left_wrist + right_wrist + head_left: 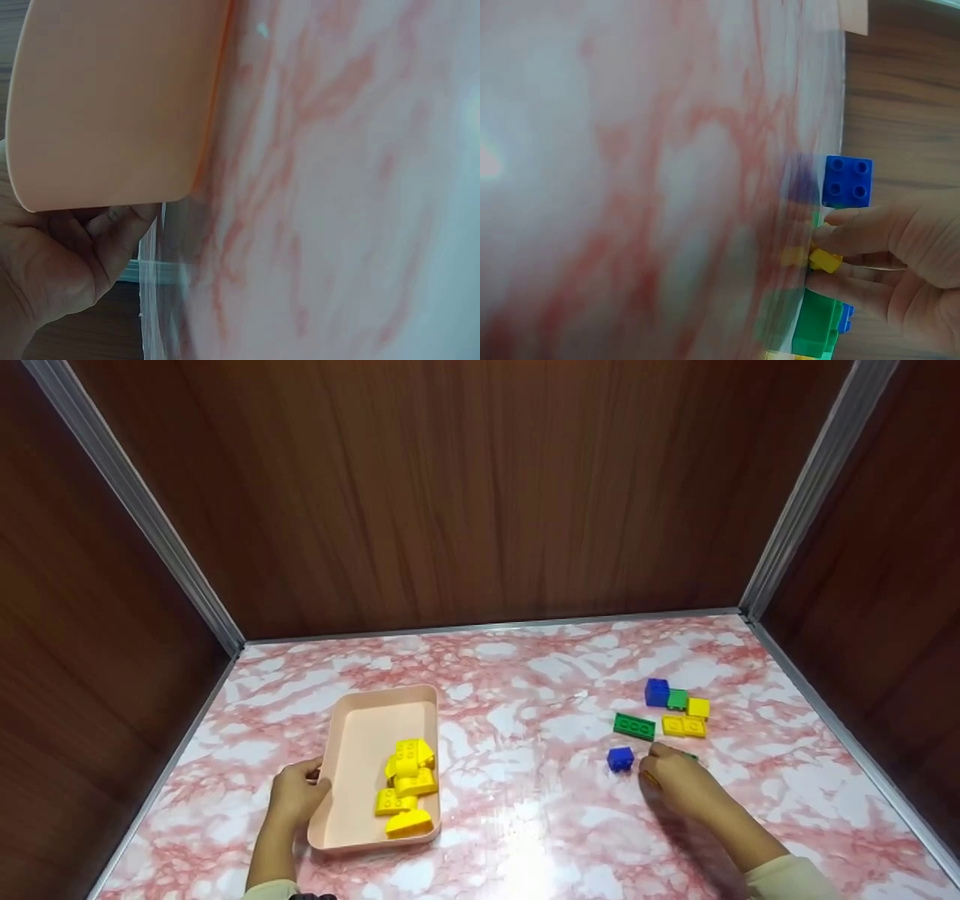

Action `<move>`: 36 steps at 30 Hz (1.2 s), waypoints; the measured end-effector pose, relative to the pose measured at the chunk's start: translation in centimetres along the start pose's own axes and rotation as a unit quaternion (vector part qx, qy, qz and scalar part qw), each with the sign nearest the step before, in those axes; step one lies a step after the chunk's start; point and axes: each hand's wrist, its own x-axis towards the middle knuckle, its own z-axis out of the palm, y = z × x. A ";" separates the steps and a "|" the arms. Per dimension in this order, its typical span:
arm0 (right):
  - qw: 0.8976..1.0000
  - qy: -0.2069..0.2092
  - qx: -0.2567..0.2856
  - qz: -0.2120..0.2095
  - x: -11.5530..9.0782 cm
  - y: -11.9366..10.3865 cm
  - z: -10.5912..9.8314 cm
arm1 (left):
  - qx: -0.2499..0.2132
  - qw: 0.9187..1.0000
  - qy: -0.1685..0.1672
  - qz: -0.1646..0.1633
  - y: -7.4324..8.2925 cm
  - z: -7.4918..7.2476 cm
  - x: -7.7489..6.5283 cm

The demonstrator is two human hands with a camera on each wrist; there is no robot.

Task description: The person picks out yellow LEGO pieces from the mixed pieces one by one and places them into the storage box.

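Note:
On the left, my left hand (294,795) grips the long side of a peach plastic tray (352,765), thumb at the rim and fingers against the outer wall. The left wrist view shows the curled fingers (112,232) beside that tray wall. Several yellow toy building blocks (409,823) lie along the tray's right side. Over on the right, my right hand (686,787) pinches a small yellow block (826,260) at the tabletop. Just left of its fingertips sits a blue block (620,759). A green block (816,324) lies close to the hand, mostly covered in the head view.
Beyond the right hand lie a long green block (634,726), yellow blocks (684,726), another blue block (657,692), a small green one (677,700) and a yellow one (698,707). Brown wood-grain panels (487,495) enclose the pink-and-white marbled table (525,697).

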 end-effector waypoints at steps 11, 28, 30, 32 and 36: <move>0.999 -0.025 0.017 0.031 0.3 -0.6 -0.7 | -0.009 1.000 0.003 0.000 0.3 0.0 -0.3; 0.993 0.047 0.073 -0.079 4.4 -5.2 -1.9 | -0.009 1.000 0.014 0.010 0.0 0.2 -0.1; 0.990 0.052 0.081 -0.099 5.4 -6.0 -1.8 | -0.010 1.000 0.013 0.011 0.1 0.1 -0.1; 0.987 0.057 0.087 -0.125 6.5 -6.7 -1.5 | -0.013 1.000 0.008 0.009 0.2 0.0 -0.1; 0.972 0.076 0.102 -0.198 8.8 -8.2 -0.8 | -0.013 1.000 0.007 0.001 0.3 0.0 -0.1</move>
